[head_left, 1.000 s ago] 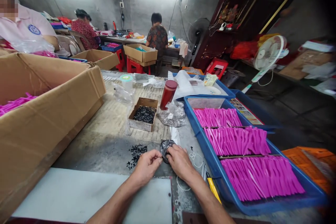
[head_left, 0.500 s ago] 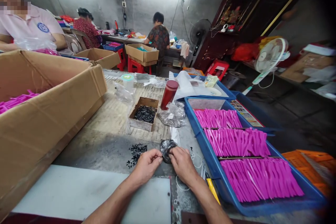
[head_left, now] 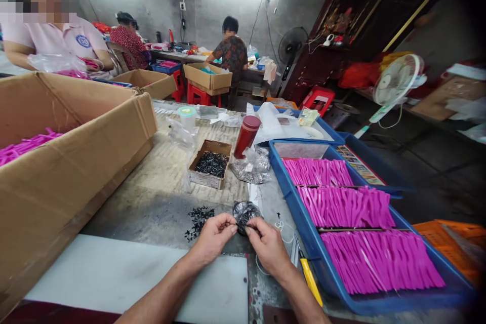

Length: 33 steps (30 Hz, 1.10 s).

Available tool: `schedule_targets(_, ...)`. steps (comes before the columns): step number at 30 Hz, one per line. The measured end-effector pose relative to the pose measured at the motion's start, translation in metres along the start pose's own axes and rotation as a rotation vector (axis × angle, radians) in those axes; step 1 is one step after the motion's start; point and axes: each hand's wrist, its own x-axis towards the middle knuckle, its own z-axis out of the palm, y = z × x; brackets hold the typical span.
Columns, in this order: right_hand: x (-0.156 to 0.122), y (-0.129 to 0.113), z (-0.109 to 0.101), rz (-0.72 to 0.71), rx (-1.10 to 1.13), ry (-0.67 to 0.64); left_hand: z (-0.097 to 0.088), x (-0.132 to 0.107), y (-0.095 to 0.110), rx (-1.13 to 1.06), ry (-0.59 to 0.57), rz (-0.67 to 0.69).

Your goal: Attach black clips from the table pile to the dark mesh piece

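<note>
My left hand and my right hand meet in front of a round, black, plastic-looking bundle on the worktable. Thumb and forefinger of each hand are pinched together, tips close to each other at the bundle's near edge. Whatever lies between the fingertips is dark and too small to name. Left of my left hand is a loose pile of small black parts. Farther back, a small cardboard box holds many more black pieces. To the right of my right hand lies a tool with a yellow handle.
A blue tray with rows of pink strips flanks the right side. A large cardboard box stands left. A dark red cylinder and a plastic bag of small parts are beyond the hands. A pale board lies in front.
My right hand has drawn back from inside the bundle's edge, its fingertips now near the left ones. The whole view has shifted slightly.
</note>
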Motion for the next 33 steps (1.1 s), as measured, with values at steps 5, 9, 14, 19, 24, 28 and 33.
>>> schedule_targets(5,-0.003,-0.009,0.005,-0.086,-0.058,-0.043,0.002,0.000,0.000,0.008,0.035,0.056)
schedule_targets(9,-0.003,-0.011,0.009,-0.113,-0.061,-0.042,0.002,-0.001,-0.002,0.135,0.063,0.101)
schedule_targets(14,-0.003,-0.013,0.011,-0.039,0.027,-0.017,0.002,-0.004,-0.004,0.166,0.084,0.103)
schedule_targets(19,-0.005,-0.014,0.014,0.072,0.244,0.041,0.003,-0.001,-0.002,-0.034,0.090,0.042)
schedule_targets(24,-0.007,-0.008,0.019,0.134,0.447,0.085,0.003,0.000,0.002,-0.188,0.064,-0.026)
schedule_targets(28,-0.007,-0.005,0.021,0.178,0.615,0.133,0.002,-0.001,0.003,-0.224,0.071,-0.056)
schedule_targets(33,-0.006,-0.006,0.021,0.182,0.717,0.136,0.002,-0.001,0.004,-0.212,0.049,-0.068)
